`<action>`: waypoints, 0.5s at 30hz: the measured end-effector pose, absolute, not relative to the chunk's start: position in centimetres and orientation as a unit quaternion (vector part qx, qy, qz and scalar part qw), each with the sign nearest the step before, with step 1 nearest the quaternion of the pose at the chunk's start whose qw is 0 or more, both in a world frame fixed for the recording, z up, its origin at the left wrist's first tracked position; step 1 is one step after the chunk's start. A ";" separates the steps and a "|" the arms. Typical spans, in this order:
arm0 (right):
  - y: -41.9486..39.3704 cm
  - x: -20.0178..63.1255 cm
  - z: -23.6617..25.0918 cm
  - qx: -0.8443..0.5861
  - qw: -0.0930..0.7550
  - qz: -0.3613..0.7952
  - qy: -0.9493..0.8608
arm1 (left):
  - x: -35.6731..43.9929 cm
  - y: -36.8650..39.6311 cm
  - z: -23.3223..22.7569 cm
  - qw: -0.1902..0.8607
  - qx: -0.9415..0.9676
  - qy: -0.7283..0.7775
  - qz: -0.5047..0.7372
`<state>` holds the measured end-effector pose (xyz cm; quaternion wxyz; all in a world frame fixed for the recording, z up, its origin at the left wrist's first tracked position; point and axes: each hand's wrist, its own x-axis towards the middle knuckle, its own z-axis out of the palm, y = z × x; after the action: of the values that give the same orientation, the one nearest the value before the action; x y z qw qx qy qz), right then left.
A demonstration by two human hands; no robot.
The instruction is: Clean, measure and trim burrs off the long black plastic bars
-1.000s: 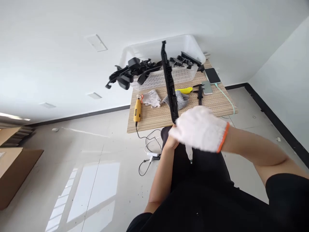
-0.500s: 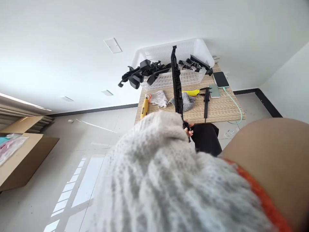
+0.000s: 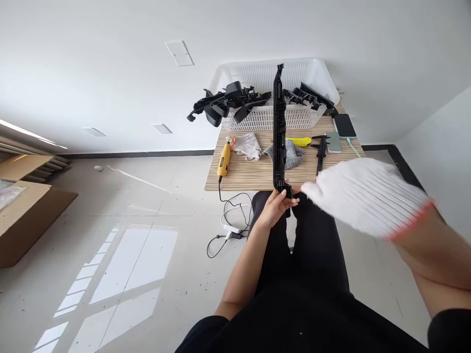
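Note:
A long black plastic trim part [image 3: 279,132] stands nearly upright over the table's front edge. Its bottom end is gripped by my bare left hand [image 3: 274,208], fingers wrapped round it. My right hand [image 3: 362,196] wears a white knitted glove with a red cuff and hangs to the right of the part, apart from it. Motion blurs this glove, and how its fingers lie is not clear. Behind the part is a grey knitted glove [image 3: 294,156], beside a yellow-handled tool [image 3: 300,141]. Black calipers [image 3: 321,153] lie near my right hand.
A white plastic basket [image 3: 253,120] at the back holds several black plastic parts [image 3: 228,103], some jutting over its left side. On the table [image 3: 243,179] are a yellow corded tool [image 3: 224,159], a white glove [image 3: 247,146] and a phone [image 3: 345,126]. Cables [image 3: 235,211] trail on the floor.
My gloved right hand has swung away from close in front of the camera to the right, uncovering my left hand, forearm and legs. My left hand keeps holding the trim part.

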<state>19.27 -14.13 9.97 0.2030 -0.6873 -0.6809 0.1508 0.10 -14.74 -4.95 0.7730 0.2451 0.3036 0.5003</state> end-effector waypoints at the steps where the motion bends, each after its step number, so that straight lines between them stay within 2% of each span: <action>1: -13.2 19.0 10.0 -0.671 0.161 0.151 -0.708 | 0.2 -14.5 -4.9 0.772 0.260 0.286 0.505; 2: -12.2 18.6 9.6 -0.667 0.039 0.088 -0.739 | 0.4 -14.3 -4.8 0.769 0.272 0.277 0.508; 3: -11.3 18.3 8.8 -0.652 -0.043 0.033 -0.756 | 0.5 -14.0 -4.6 0.766 0.279 0.276 0.509; 4: -10.4 18.0 7.7 -0.654 -0.092 0.006 -0.751 | 0.7 -13.7 -4.5 0.763 0.283 0.279 0.510; 6: -8.8 18.0 5.0 -0.674 -0.132 0.003 -0.727 | 1.0 -13.0 -4.1 0.756 0.287 0.284 0.514; 10: -5.6 20.0 0.3 -0.681 -0.037 -0.051 -0.729 | 1.8 -11.1 -3.2 0.737 0.295 0.288 0.535; 15: -1.9 21.5 -2.1 -0.676 0.047 -0.083 -0.730 | 2.9 -7.5 -1.2 0.687 0.333 0.306 0.569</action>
<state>21.49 -1.92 -2.14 0.0467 -0.6764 -0.7304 -0.0828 2.91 -7.46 -1.18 0.6873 0.3329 0.3058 0.5685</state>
